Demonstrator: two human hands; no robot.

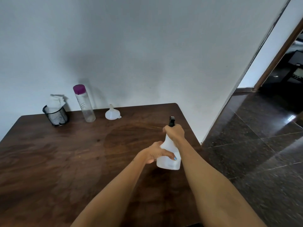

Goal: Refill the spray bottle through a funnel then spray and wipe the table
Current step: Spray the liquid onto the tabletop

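Spray bottle [168, 158]: a white translucent bottle with a black trigger head [171, 121] stood upright at the right part of the table, held between both hands; whether its base touched the wood could not be told.
Right hand [175, 132]: it was closed around the neck of the bottle just under the trigger head, fingers wrapped tight so that the neck was hidden inside the fist.
Left hand [158, 152]: it gripped the bottle's body from the left, thumb lying across the near face and the other fingers curled round the far side; a blue-painted nail showed on the plastic.
Funnel [111, 113]: a small white funnel sat mouth-down, spout up, near the back edge, well apart from both hands.
Water bottle [84, 104]: a clear tall bottle with a purple cap stood upright, left of the funnel.
Mesh cup [56, 116]: a black wire cup held white paper tissues [55, 100], at the back left.
Table [57, 161]: dark brown wood, set against a pale wall.
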